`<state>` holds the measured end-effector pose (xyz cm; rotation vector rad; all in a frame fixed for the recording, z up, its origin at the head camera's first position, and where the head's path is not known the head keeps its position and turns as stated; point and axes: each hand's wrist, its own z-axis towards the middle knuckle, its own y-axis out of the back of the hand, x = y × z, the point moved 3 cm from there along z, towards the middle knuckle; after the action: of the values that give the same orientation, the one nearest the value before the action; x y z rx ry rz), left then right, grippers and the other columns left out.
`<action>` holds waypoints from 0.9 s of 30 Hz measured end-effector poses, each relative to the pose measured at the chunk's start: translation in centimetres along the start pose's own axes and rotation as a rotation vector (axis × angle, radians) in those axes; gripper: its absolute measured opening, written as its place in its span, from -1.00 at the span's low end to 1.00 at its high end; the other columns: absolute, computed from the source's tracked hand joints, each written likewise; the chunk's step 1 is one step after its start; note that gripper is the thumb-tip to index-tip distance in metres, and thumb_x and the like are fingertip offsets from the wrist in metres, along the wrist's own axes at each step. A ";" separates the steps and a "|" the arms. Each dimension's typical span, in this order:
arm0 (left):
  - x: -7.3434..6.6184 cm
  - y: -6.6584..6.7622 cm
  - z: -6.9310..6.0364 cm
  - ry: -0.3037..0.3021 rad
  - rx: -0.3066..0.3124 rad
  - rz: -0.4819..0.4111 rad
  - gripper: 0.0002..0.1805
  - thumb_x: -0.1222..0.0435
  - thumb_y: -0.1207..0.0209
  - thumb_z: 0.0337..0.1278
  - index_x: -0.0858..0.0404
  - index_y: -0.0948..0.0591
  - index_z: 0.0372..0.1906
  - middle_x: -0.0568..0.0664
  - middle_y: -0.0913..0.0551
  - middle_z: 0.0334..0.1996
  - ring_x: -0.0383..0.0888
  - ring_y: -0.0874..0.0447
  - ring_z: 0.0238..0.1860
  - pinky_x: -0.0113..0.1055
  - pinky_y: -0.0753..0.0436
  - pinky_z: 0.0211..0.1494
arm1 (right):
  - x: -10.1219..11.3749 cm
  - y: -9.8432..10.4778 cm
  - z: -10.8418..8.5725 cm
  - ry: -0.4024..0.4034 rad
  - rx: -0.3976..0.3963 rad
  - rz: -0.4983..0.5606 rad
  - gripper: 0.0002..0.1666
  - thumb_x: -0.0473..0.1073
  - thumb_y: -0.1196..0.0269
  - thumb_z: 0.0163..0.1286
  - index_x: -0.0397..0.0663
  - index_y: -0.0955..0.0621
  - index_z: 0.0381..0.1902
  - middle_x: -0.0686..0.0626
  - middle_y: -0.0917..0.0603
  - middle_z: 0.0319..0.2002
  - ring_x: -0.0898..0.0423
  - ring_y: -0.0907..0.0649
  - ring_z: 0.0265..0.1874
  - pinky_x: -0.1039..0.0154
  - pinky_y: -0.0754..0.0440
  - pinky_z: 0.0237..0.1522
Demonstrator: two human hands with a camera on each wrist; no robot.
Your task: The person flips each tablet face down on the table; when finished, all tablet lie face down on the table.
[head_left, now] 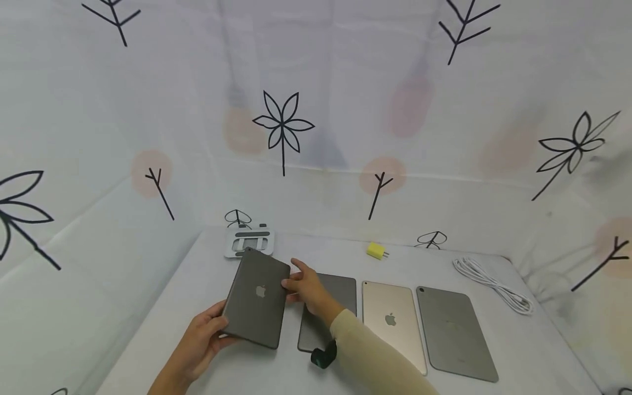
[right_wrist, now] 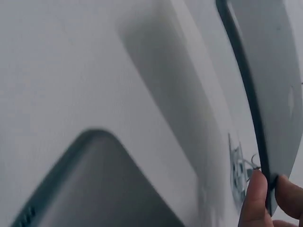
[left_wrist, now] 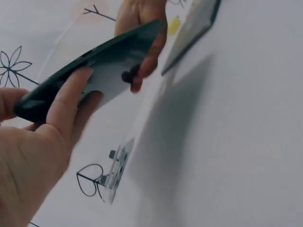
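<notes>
A dark grey tablet is held up off the table, tilted, its back with the apple logo facing the head camera. My left hand grips its lower left edge; in the left wrist view the left hand's fingers lie under its screen side. At the upper right edge my right hand pinches the tablet, thumb on the back, as the right wrist view also shows with the thumb and fingers either side of the edge. Beneath the right forearm lies a second dark grey tablet, partly hidden.
To the right lie a gold tablet and a grey tablet, both back up. Behind them are a yellow plug adapter and a coiled white cable. A white-and-grey stand sits at the back left, before a patterned cloth backdrop.
</notes>
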<state>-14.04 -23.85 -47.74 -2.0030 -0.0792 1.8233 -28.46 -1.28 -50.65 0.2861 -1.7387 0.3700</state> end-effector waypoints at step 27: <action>2.5 2.7 0.5 0.279 -0.428 0.492 -0.48 0.46 -0.01 0.27 0.61 -0.42 0.31 0.40 -0.61 0.17 0.11 -0.64 0.17 -0.03 -0.65 0.18 | -0.3 1.4 1.1 -0.019 -0.046 -0.135 -0.16 -0.52 -0.32 0.29 -0.19 -0.33 0.49 -0.04 -0.44 -0.22 0.12 -0.62 -0.39 0.29 -0.73 -0.48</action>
<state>-14.82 -25.33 -51.00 -2.7590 0.1302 1.8980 -29.94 -0.41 -51.26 0.3720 -1.7331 0.2298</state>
